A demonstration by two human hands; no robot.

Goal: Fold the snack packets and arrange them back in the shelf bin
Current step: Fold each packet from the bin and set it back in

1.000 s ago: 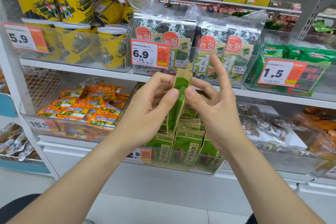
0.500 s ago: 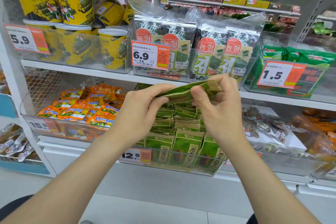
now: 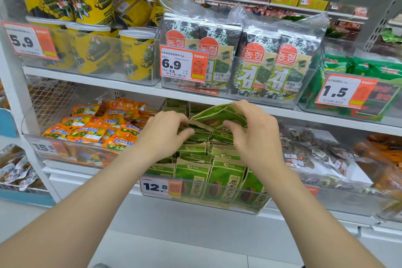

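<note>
Two hands meet over a clear bin on the lower shelf, near the middle of the scene. The right hand holds a green packet just above the far part of the bin. Its fingers curl over the packet's top edge and the thumb presses from underneath. The packet is bent over into a fold, with its brown-edged end pointing left. The left hand sits just left of that end with its fingers curled narrow and the thumb tucked toward them. I cannot tell whether they pinch the packet's corner or only touch it.

Below both hands, standing packets of the same green kind fill the bin in upright rows from near to far. A price tag reading 12.8 is clipped to the left of the bin's near wall.

To the left, another bin holds a loose heap of orange packets. To the right lie clear bags of dark snacks. On the shelf above stand yellow tubs at the left and green-and-black seaweed packs in the middle, with a 6.9 tag in front of them.
</note>
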